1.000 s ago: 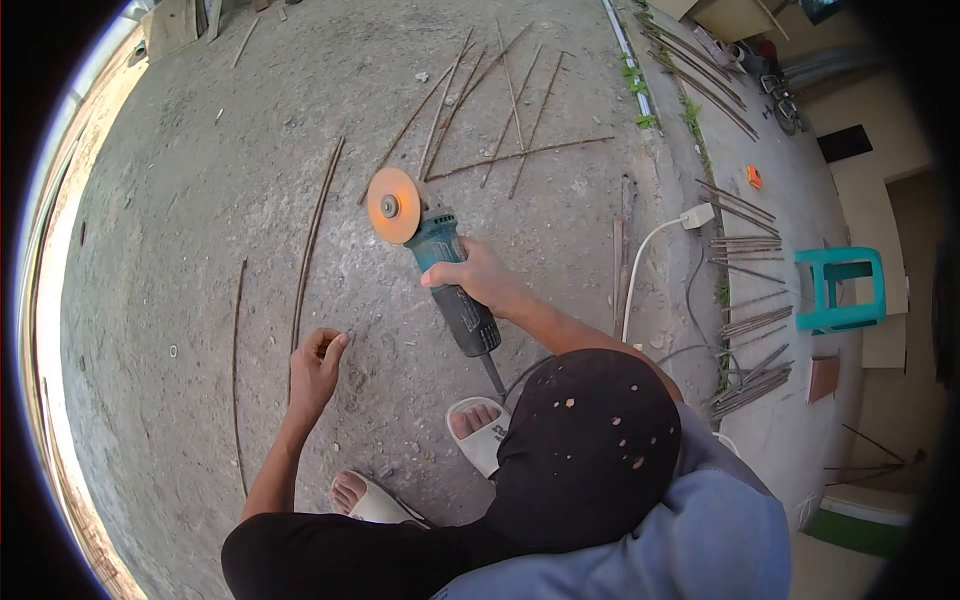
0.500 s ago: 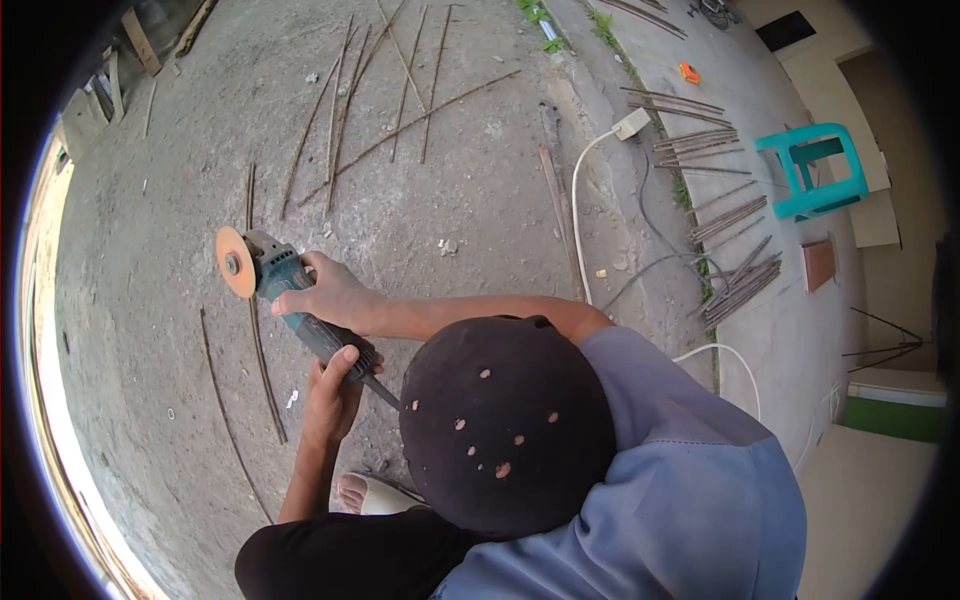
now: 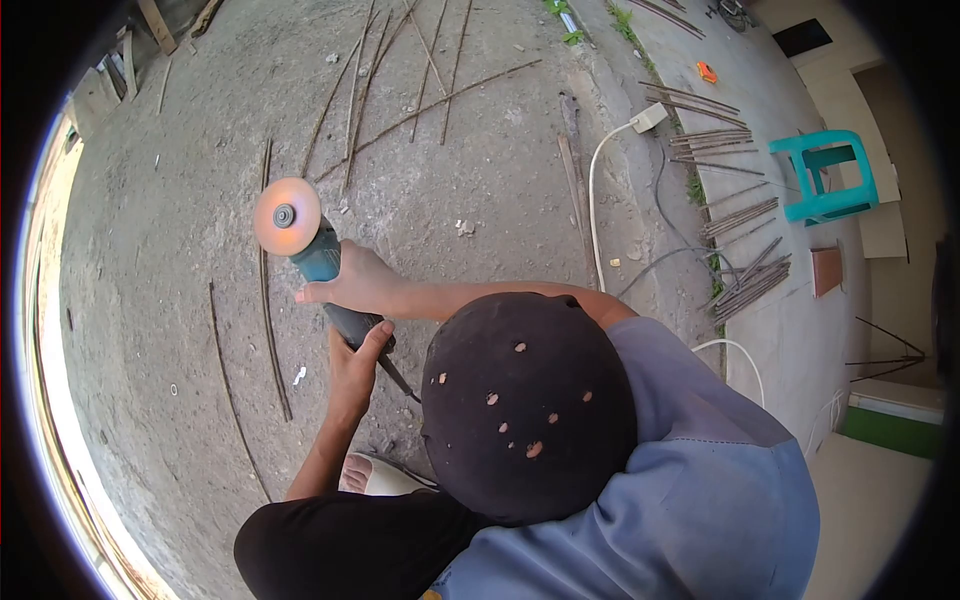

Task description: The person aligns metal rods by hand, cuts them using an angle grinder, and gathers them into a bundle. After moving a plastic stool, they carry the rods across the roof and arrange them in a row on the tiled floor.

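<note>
An angle grinder [image 3: 318, 262] with a round orange disc [image 3: 287, 217] is held up over the concrete ground. My right hand [image 3: 352, 281] is wrapped round its teal body, just behind the disc. Lower down, my left hand [image 3: 356, 372] grips the dark rear handle, where the cord comes out. The disc's flat face and centre nut are turned toward the camera. Behind and beside the disc, thin rusty rods [image 3: 268, 320] lie on the ground, and the disc partly hides them. Whether the disc touches a rod cannot be made out.
More rods [image 3: 360, 95] lie crossed at the top. Rod bundles [image 3: 755, 285] rest on the right-hand slab near a teal stool [image 3: 828, 176], an orange object [image 3: 707, 72] and a white socket block [image 3: 649, 117] with its cable. A dark cap [image 3: 530, 410] covers the lower middle.
Both hands have tilted the grinder, so the disc faces the camera more fully and sits farther right and higher. The whole view has shifted slightly.
</note>
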The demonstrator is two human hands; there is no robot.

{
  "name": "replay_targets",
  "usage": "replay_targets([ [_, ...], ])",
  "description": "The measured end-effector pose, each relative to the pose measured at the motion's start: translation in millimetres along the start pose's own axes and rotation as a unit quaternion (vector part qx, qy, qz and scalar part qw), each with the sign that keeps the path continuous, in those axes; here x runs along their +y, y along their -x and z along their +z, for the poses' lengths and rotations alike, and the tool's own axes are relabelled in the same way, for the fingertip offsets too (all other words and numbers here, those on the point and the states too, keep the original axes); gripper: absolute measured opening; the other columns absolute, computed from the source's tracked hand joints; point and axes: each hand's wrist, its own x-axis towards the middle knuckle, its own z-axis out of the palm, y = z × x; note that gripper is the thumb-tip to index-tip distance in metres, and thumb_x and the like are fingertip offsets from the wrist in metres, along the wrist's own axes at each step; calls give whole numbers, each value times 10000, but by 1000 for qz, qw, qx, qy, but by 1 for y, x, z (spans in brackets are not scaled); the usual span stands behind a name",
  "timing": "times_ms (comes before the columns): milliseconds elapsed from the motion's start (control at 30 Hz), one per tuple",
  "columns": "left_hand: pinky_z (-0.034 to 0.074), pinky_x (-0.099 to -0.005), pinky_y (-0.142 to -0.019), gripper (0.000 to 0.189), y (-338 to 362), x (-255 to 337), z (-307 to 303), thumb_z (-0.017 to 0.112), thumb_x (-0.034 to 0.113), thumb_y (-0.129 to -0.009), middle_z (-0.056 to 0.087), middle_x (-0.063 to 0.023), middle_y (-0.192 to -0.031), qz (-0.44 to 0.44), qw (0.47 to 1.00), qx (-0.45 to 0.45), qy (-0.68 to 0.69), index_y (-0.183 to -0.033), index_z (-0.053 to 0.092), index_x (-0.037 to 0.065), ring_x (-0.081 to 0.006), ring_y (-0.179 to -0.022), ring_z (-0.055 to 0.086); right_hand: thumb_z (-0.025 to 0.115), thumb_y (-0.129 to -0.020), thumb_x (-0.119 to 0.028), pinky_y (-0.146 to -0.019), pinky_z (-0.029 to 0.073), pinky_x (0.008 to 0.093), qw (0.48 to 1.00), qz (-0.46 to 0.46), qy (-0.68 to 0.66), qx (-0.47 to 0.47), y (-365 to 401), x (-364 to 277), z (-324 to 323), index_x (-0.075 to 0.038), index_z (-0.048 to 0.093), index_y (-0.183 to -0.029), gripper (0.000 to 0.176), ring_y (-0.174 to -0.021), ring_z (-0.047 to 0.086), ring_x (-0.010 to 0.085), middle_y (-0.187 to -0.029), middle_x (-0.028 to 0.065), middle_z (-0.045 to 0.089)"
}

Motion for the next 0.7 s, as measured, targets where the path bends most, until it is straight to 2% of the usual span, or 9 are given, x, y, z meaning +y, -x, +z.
replay_targets([
  [67,515,-332,-828,590,1,-5,8,765,322,-906,617,-130,-1079,55,998,15,-35,-1256,469,-48,-164,-939,616,844,-670,-460,-933,520,427,1000,9,6,-1,1,9,0,162,472,-1268,939,-1097,646,413,-1176,324,612],
  [133,522,-335,-832,617,-1,-20,14,760,341,-916,611,-158,-1143,87,995,4,-55,-1267,453,-63,-173,-970,624,846,-676,-401,-885,532,407,1000,0,2,30,2,24,1,118,554,-1209,799,-1020,677,362,-1105,265,657],
  [233,521,-329,-833,603,-4,-30,13,732,309,-948,627,-147,-1128,87,989,-115,-33,-1319,432,-61,-168,-948,633,817,-723,-307,-732,523,347,996,27,-67,-51,16,16,-34,34,632,-1076,525,-811,667,224,-952,139,676],
  [333,499,-302,-889,541,0,-14,-9,687,227,-983,617,-101,-1160,36,973,-207,-98,-1395,439,-22,-151,-1068,595,802,-729,-247,-653,487,294,987,72,-140,-40,23,33,-63,3,637,-1058,445,-715,610,143,-869,55,631],
  [433,493,-276,-844,436,9,-8,-44,676,223,-993,630,-39,-1041,29,976,-176,-125,-1328,526,-12,-111,-966,597,794,-728,-224,-637,482,293,986,97,-136,14,37,50,-107,-6,623,-1094,459,-700,593,138,-864,40,612],
  [467,492,-270,-822,356,11,-15,-58,679,218,-990,640,-21,-973,54,982,-135,-118,-1249,594,-11,-103,-907,602,800,-707,-237,-644,484,300,985,93,-140,43,40,60,-120,-11,641,-1057,446,-702,599,148,-848,45,617],
  [533,510,-286,-806,373,15,-29,-92,700,286,-970,690,-59,-940,36,988,-70,-133,-1185,641,-14,-133,-885,635,802,-688,-249,-640,483,310,977,116,-145,101,53,74,-147,-15,660,-1010,422,-698,603,158,-829,51,619],
  [633,504,-278,-781,344,22,-31,-130,692,290,-973,681,-39,-903,36,987,4,-157,-1128,664,-15,-117,-859,623,792,-696,-260,-616,477,318,963,173,-132,156,72,83,-175,-15,661,-983,400,-681,597,160,-815,53,611],
  [700,496,-271,-755,321,21,-34,-151,685,282,-977,672,-28,-885,37,987,18,-155,-1101,671,-13,-106,-830,608,790,-698,-273,-607,472,320,957,194,-122,180,81,97,-190,-16,662,-963,391,-670,593,162,-803,54,608],
])
